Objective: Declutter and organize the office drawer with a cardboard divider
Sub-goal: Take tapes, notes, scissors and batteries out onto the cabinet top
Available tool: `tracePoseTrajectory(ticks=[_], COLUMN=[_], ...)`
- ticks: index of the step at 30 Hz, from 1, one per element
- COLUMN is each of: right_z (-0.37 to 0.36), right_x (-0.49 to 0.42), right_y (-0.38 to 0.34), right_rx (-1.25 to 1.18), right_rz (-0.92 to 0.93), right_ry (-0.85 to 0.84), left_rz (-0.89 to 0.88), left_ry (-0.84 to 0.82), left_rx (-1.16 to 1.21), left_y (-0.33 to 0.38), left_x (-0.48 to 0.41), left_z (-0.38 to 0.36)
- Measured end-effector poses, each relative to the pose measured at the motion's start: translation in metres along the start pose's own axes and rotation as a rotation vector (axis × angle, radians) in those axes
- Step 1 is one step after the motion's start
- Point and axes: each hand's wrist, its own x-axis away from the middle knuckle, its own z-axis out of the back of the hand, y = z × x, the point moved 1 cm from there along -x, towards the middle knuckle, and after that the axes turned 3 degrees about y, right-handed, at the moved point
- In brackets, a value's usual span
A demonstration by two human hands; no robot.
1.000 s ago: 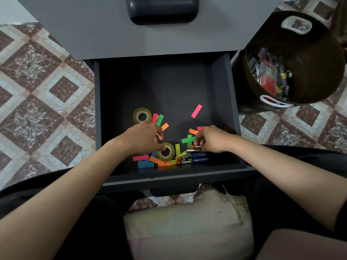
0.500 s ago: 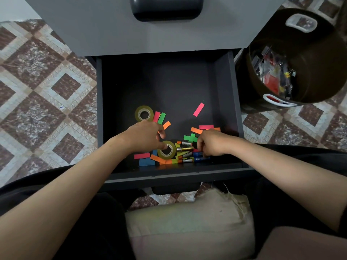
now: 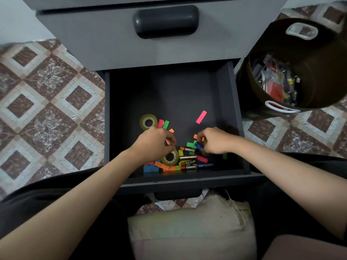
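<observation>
Open drawer [image 3: 169, 94], two tape rolls [image 3: 148, 122], batteries [image 3: 188, 157] (perhaps five), coloured paper slips [image 3: 201, 117]

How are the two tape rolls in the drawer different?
The back tape roll lies farther in, on bare drawer floor. The front tape roll sits near the drawer's front, on coloured paper slips beside batteries. Both lie flat, hole up, yellowish.

Brown basket [image 3: 326, 72] and beige cushion [image 3: 187, 231] sit on tiles [image 3: 47, 109].
</observation>
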Motion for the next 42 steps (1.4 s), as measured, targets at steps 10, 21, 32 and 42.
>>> tracePoseTrajectory(ticks=[10, 21, 32, 42], right_z=[0.019, 0.020, 0.016, 0.015], right_x=[0.001, 0.001, -0.001, -0.005], right_y=[0.003, 0.005, 0.005, 0.003], right_rx=[-0.144, -0.153, -0.165, -0.153], right_rz=[-0.005, -0.043, -0.045, -0.023], right_ry=[0.077, 0.050, 0.024, 0.009], left_rz=[-0.106, -0.145, -0.110, -0.114], left_ry=[0.003, -0.007, -0.017, -0.020], left_rx=[-0.293, -0.373, -0.349, -0.275], left_y=[0.022, 0.017, 0.013, 0.012], left_x=[-0.012, -0.025, -0.027, -0.026], left_z=[-0.048, -0.065, -0.073, -0.071])
